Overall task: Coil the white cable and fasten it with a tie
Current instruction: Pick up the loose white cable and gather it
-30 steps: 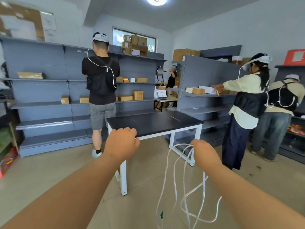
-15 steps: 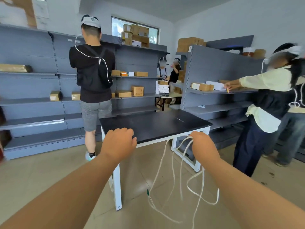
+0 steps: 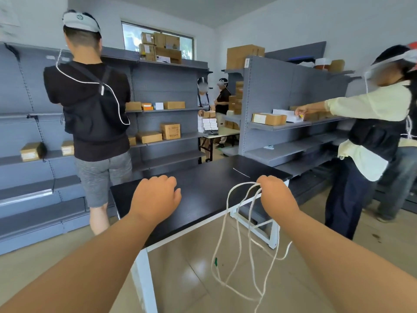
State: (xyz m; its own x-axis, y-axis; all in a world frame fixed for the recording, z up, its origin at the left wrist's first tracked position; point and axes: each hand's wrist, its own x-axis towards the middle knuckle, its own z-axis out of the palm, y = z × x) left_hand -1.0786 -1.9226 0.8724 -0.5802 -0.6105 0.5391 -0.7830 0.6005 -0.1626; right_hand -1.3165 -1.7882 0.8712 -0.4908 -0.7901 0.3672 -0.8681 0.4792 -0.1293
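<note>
Right hand (image 3: 276,195) grips the cable (image 3: 227,197), loops dangling uneven below its fingers; left hand (image 3: 155,197), fingers curled on nothing visible, should even them before taking the likely tie (image 3: 241,172) ahead.

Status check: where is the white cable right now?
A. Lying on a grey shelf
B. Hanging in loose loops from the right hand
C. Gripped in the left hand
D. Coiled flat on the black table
B: the white cable is gathered at the right hand and hangs in loose, untied loops past the near edge of the black table; none of it reaches the left hand.
</note>
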